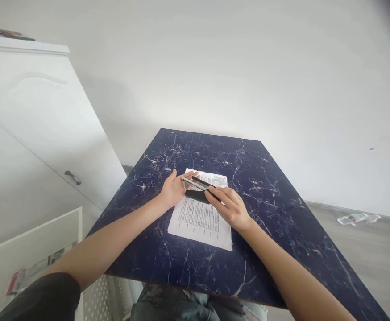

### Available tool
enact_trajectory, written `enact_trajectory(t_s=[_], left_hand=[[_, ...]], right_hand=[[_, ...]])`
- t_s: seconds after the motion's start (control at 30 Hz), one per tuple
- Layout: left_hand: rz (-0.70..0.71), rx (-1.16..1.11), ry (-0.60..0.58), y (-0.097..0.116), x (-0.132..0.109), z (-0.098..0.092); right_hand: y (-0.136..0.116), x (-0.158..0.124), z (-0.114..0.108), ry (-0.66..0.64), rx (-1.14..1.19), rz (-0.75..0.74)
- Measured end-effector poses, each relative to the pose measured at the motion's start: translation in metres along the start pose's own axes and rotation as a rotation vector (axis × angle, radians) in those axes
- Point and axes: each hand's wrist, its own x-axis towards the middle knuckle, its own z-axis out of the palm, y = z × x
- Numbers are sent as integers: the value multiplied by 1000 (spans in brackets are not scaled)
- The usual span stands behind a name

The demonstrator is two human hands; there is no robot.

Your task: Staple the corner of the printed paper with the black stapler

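A black stapler (197, 195) is spread open above a printed sheet of paper (200, 223) on the dark blue marbled table (215, 149). My right hand (230, 207) grips the stapler's rear end, fingers wrapped round it. Beside the stapler's front end is my left hand (175, 189), palm turned up and fingers apart, with the thumb pointing up. Its fingertips lie partly behind the stapler. A small pale green piece (168, 169), perhaps a block of staples, lies on the table beyond my left hand.
A white cabinet (41, 111) with a dark handle stands at the left. Below it is a white perforated rack (47, 240) with packets. On the floor at the right lies a clear plastic wrapper (357, 218). A white wall (215, 67) rises behind the table.
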Motion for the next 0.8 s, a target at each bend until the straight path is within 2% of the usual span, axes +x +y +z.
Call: enact_trajectory(t_s=[0.1, 0.17, 0.23, 0.33, 0.4, 0.5, 0.63, 0.7, 0.8], left_hand=[[-47, -6, 6, -4, 1, 1], [-35, -14, 32, -6, 4, 0], [2, -40, 94, -7, 9, -4], [70, -57, 291, -5, 13, -10], [173, 40, 414, -2, 11, -12], [465, 314, 416, 2, -1, -7], [826, 661, 381, 3, -18, 5], [954, 812, 350, 1, -22, 10], [1095, 964, 221, -3, -24, 14]], right_hand=[[0, 1, 2, 7, -27, -34], [-2, 5, 2, 59, -32, 14], [-5, 10, -1, 169, -45, 156], [-6, 16, -8, 291, 26, 533], [-3, 17, -11, 241, 202, 776], [4, 14, -6, 80, 429, 952], [9, 8, 10, -72, 476, 987], [10, 7, 15, -126, 481, 985], [14, 8, 15, -206, 480, 934]])
